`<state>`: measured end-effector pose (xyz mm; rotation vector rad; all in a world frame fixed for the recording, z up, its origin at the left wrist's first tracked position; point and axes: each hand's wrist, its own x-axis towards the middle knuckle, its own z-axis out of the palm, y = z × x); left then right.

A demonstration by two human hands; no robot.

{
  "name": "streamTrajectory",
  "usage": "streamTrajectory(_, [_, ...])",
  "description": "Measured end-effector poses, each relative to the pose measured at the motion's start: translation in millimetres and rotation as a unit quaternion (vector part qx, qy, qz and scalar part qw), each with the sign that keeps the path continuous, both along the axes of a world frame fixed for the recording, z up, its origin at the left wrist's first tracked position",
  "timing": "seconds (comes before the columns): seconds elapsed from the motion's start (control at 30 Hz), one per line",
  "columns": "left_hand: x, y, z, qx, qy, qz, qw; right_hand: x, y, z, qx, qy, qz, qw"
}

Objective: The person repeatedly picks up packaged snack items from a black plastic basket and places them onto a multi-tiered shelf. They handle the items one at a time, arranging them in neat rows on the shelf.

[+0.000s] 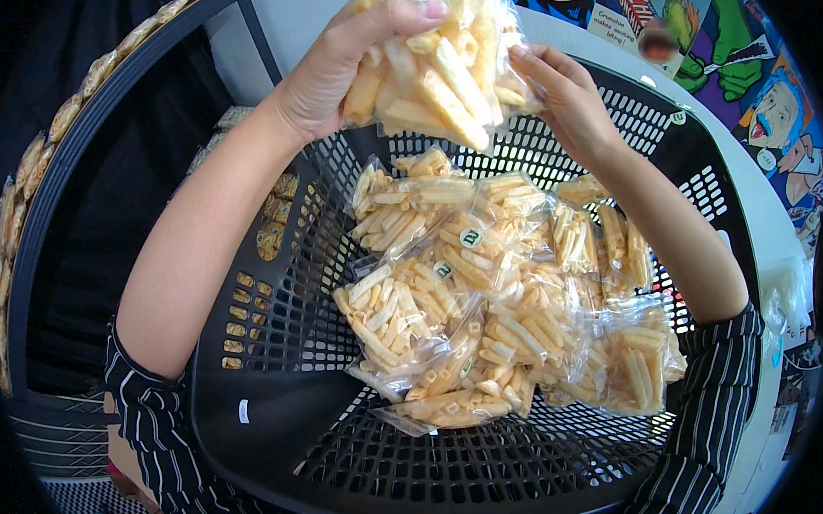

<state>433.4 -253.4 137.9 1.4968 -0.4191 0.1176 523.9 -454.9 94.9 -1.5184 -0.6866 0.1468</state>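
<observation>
Both my hands hold up a clear plastic bag of snack sticks (438,79) at the top of the view, above the far side of a black basket. My left hand (347,57) is closed round the bag's left side, its thumb lying across the front near a round pale sticker. At the bag's lower right edge, my right hand (566,89) pinches the plastic between thumb and fingers. Below, several similar bags of pale yellow sticks (518,331) lie heaped in the black slotted basket (266,425). The top of the held bag runs out of view.
Left of the basket stands a dark rack (28,240) with packed snacks along its curved edge. Colourful comic-style posters (722,78) cover the wall at the far right. A crumpled clear plastic bag (786,296) hangs beside the basket's right side.
</observation>
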Motion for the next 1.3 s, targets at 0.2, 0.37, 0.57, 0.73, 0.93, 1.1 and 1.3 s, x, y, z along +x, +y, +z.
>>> streamTrajectory(0.2, [1.1, 8.7, 0.8, -0.013, -0.019, 0.044, 0.999, -4.8, 20.6, 9.6, 0.107, -0.013, 0.022, 0.994])
streamTrajectory(0.37, [-0.3, 6.2, -1.7, 0.024, -0.001, -0.006, 1.000, -7.9, 21.4, 18.0, 0.135, 0.092, 0.100, 0.981])
streamTrajectory(0.57, [-10.2, -6.0, 6.1, 0.038, -0.043, -0.043, 0.997, -7.3, 17.5, 18.0, -0.042, -0.033, 0.002, 0.999])
streamTrajectory(0.73, [-5.1, 0.2, 0.7, 0.017, -0.042, -0.005, 0.999, -8.1, 20.4, 12.7, 0.019, 0.022, 0.073, 0.997])
streamTrajectory(0.93, [5.4, 1.1, 6.2, -0.094, -0.095, -0.038, 0.990, -5.7, -2.1, -45.5, -0.282, -0.319, 0.103, 0.899])
streamTrajectory(1.1, [0.9, -4.3, 10.4, -0.051, -0.115, -0.020, 0.992, -11.3, 0.1, -89.5, -0.429, -0.518, 0.122, 0.730])
streamTrajectory(1.3, [-1.2, 2.8, 2.7, -0.001, -0.083, 0.099, 0.992, 5.5, 5.7, -72.5, -0.300, -0.213, 0.044, 0.929])
